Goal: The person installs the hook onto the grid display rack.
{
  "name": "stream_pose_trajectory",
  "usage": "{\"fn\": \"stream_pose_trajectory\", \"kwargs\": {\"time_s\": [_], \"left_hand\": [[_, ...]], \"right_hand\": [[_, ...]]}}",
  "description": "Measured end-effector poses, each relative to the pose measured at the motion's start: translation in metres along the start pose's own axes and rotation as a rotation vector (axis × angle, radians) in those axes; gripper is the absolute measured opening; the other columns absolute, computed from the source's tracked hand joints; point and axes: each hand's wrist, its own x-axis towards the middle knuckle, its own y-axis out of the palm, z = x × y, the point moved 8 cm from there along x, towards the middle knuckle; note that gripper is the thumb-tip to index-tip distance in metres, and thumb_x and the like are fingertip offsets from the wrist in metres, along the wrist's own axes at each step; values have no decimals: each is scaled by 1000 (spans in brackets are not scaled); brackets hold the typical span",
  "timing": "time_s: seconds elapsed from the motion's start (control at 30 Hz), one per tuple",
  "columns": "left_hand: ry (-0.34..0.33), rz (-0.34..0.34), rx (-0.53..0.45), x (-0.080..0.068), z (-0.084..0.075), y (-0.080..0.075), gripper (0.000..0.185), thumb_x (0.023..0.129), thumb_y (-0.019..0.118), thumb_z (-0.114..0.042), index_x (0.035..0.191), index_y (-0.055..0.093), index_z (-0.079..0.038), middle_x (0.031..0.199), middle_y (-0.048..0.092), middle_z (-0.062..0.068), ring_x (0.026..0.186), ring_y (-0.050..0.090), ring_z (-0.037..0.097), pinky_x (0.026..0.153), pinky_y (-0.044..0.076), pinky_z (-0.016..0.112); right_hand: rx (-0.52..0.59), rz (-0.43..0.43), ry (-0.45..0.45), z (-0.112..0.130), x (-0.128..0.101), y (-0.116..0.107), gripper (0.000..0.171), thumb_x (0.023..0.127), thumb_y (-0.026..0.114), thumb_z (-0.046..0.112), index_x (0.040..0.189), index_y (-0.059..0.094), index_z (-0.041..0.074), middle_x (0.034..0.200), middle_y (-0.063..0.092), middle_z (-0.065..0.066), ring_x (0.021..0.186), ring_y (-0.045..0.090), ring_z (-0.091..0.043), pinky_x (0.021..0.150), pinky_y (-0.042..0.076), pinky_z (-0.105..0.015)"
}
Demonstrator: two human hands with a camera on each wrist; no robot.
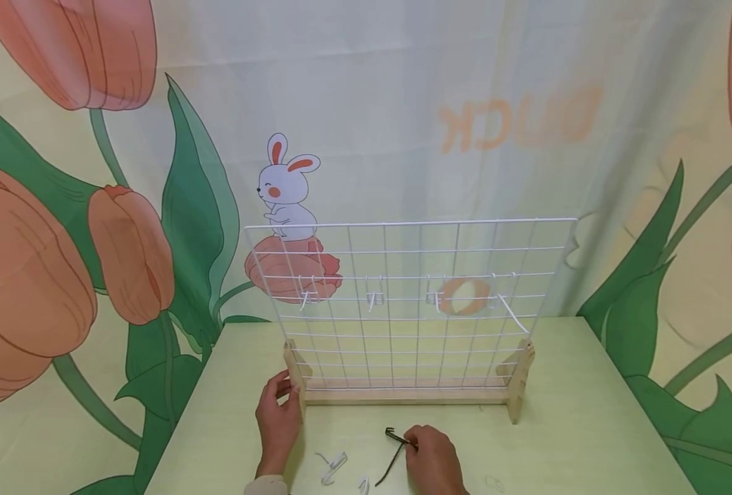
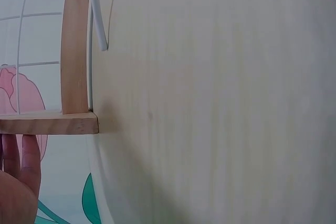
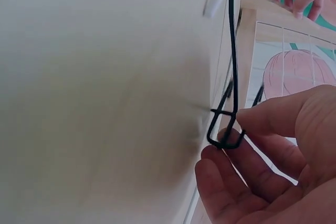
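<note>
Between the thumb and fingers of my right hand (image 1: 435,459) is a black wire hook (image 3: 234,61), its looped base at the fingertips and its long prong stretching away. It is over the table in front of the rack. My left hand (image 1: 279,418) rests with its fingers against the outer side of the wooden stand (image 2: 50,124) at the rack's left end. The white wire grid rack (image 1: 403,317) stands upright in that stand. Several white hooks hang on it in one row, among them a left hook (image 1: 306,298) and a longer right hook (image 1: 513,313).
Loose white hooks (image 1: 335,469) lie on the table (image 1: 217,419) between my hands, with another white hook (image 1: 364,485) near the front edge. A small clear ring-like item (image 1: 494,484) lies right of my right hand. Behind the table hangs a printed curtain (image 1: 372,103).
</note>
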Motion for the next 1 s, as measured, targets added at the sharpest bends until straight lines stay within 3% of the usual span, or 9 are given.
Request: {"fn": "stream_pose_trajectory", "kwargs": {"time_s": [0.23, 0.53, 0.8, 1.0], "left_hand": [[-8, 18, 0, -1, 0, 1, 36, 96, 74, -1, 131, 68, -11, 113, 72, 9, 105, 71, 23, 79, 60, 19], [-1, 25, -14, -2, 1, 1, 37, 96, 74, 0, 131, 68, -11, 112, 72, 8, 105, 71, 24, 79, 60, 18], [-6, 32, -9, -2, 0, 1, 37, 97, 73, 0, 132, 67, -11, 113, 72, 9, 106, 71, 24, 81, 61, 21], [-17, 32, -19, -1, 2, 0, 37, 97, 74, -1, 132, 67, -11, 113, 72, 9, 107, 71, 24, 81, 60, 19]], "right_hand": [[0, -7, 26, -14, 7, -3, 15, 89, 78, 4, 102, 78, 12, 94, 77, 1, 88, 73, -23, 74, 59, -42], [-44, -109, 0, -21, 13, -14, 15, 87, 83, 11, 101, 78, 12, 92, 74, 3, 86, 70, -17, 74, 58, -40], [-79, -175, -21, -11, 0, -24, 23, 83, 87, 17, 102, 76, 11, 91, 70, 1, 82, 65, -17, 73, 54, -39], [-48, -143, 4, 0, -11, -14, 25, 82, 89, 22, 99, 74, 13, 85, 65, 5, 76, 56, -9, 69, 49, -33]]}}
